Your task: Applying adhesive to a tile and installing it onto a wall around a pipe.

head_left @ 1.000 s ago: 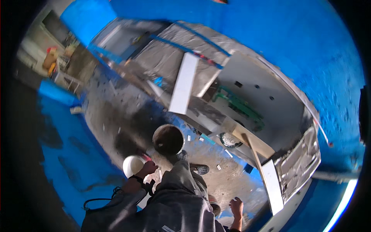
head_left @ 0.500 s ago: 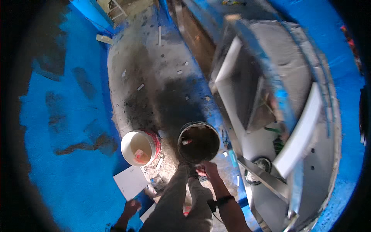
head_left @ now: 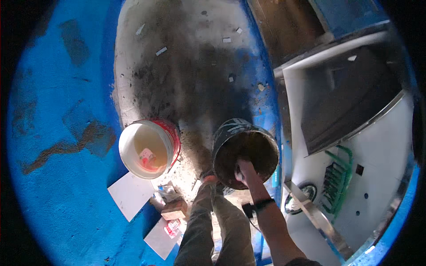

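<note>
A dark bucket (head_left: pixel 224 137) with a pale-smeared outside stands on the floor just ahead of my feet, tilted in view so that its brown, dirty inside shows. My right hand (head_left: pixel 242 172) reaches over the near rim into it. Its fingers look curled, but what they close on is hidden in the shadow. A dark band circles my right wrist. My left hand is out of view. Left of the dark bucket stands a white bucket (head_left: pixel 128 144) with a red outside, holding cloudy water and a red-and-white object (head_left: pixel 148 159).
White tiles (head_left: pixel 131 195) and a wooden block (head_left: pixel 174 209) lie at lower left beside a blue wall (head_left: pixel 53 195). On the right, a white surface (head_left: pixel 377 146) carries a dark panel (head_left: pixel 350 97), a green rack (head_left: pixel 339 177) and a metal bar (head_left: pixel 317 217). Tile scraps dot the floor.
My right hand has moved from outside the dark bucket's near rim down into it. My left hand has left the view. The view has shifted closer to the buckets.
</note>
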Demonstrator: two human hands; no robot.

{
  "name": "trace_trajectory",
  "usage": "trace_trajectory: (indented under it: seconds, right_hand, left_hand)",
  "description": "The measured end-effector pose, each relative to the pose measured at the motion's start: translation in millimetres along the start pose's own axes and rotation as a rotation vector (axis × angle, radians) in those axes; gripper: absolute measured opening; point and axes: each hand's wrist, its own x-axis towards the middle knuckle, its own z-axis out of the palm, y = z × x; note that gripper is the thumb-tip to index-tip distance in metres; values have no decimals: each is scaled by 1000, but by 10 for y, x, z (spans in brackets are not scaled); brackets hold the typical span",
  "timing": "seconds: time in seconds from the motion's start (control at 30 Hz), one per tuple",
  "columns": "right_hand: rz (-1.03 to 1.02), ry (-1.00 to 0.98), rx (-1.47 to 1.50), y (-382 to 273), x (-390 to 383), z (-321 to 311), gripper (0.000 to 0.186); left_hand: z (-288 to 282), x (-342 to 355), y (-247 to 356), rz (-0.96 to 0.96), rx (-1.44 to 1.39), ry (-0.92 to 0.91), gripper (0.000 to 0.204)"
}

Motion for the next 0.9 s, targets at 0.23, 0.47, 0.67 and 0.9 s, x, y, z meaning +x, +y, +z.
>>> trace_trajectory:
  seconds: [0.23, 0.47, 0.67, 0.9]
  right_hand:
    - [-617, 219, -1557, -106, -996, -1313, 29]
    - [-754, 438, -1833, -610, -383, -381, 37]
    - [-770, 138, -1849, -649, 119, 279, 27]
    - [-859, -38, -1586, -664, -412, -312, 33]
  left_hand:
    - [208, 481, 510, -229, -442, -85, 17]
    - [-18, 220, 291, -253, -523, -43, 14]
    - [-155, -54, -123, -555, -651, -32, 21]
    - [-460, 24, -95, -555, -600, -3, 20]
